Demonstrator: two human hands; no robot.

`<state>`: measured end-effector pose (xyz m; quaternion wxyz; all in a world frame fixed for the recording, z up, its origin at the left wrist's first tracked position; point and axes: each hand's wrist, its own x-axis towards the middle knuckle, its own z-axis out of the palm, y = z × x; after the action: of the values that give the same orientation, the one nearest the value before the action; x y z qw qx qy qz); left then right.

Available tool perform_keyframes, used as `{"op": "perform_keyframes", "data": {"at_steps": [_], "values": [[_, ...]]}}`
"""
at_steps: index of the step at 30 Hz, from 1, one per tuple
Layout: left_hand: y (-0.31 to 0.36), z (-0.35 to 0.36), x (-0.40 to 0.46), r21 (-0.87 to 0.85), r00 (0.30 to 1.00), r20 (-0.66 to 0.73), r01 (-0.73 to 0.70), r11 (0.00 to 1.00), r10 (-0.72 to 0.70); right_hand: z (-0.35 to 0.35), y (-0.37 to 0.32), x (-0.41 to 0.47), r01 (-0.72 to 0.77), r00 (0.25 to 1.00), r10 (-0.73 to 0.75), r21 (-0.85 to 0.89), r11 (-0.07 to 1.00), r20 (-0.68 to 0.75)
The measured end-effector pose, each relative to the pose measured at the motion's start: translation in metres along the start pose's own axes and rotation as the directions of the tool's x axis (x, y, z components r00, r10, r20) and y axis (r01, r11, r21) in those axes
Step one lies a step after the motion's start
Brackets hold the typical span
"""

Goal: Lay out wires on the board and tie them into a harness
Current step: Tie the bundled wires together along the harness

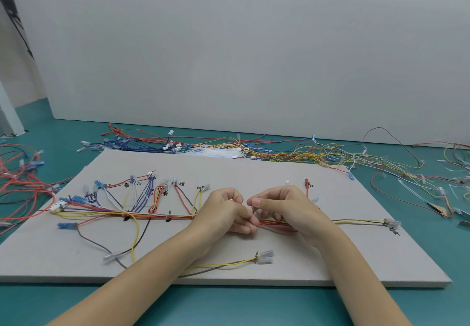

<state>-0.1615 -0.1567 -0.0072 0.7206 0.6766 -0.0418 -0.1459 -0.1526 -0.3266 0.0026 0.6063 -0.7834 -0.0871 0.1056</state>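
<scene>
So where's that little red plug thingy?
The red plug stands near the board's far edge, right of centre, just beyond the right hand.

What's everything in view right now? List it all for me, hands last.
board: one, grey, flat on the table
table: one, teal, under everything
harness: one bundle, mixed colours, running across the board
loose wires: many, mixed colours, heaped behind and beside the board
panel: one, white, upright behind the table
left hand: pinching at the harness, mid-board
right hand: pinching beside it
</scene>
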Motion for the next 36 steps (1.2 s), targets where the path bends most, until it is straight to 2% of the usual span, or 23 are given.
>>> {"op": "perform_keyframes", "data": {"at_steps": [17, 22, 28, 36], "values": [[-0.0018, 0.0022, -0.0024, -0.003, 0.999, -0.003, -0.047, 0.999, 0.047, -0.0024, 0.0011, 0.0003, -0.003, 1.000, 0.003, -0.004, 1.000, 0.019], [-0.0021, 0.0021, -0.0052, 0.002, 0.997, 0.019, -0.071, 0.997, 0.071, -0.0020, -0.0010, -0.0011, 0.013, 0.998, -0.012, -0.008, 1.000, 0.068], [-0.0022, 0.0018, -0.0065, 0.003, 0.997, 0.012, -0.073, 0.997, 0.073, -0.0036, 0.0000, 0.0002, -0.018, 1.000, 0.019, 0.070, 0.997, -0.015], [-0.0030, 0.0014, -0.0057, -0.013, 0.997, 0.010, -0.074, 0.997, 0.074, -0.0017, -0.0008, -0.0008, -0.012, 1.000, 0.012, 0.018, 1.000, 0.027]]}}
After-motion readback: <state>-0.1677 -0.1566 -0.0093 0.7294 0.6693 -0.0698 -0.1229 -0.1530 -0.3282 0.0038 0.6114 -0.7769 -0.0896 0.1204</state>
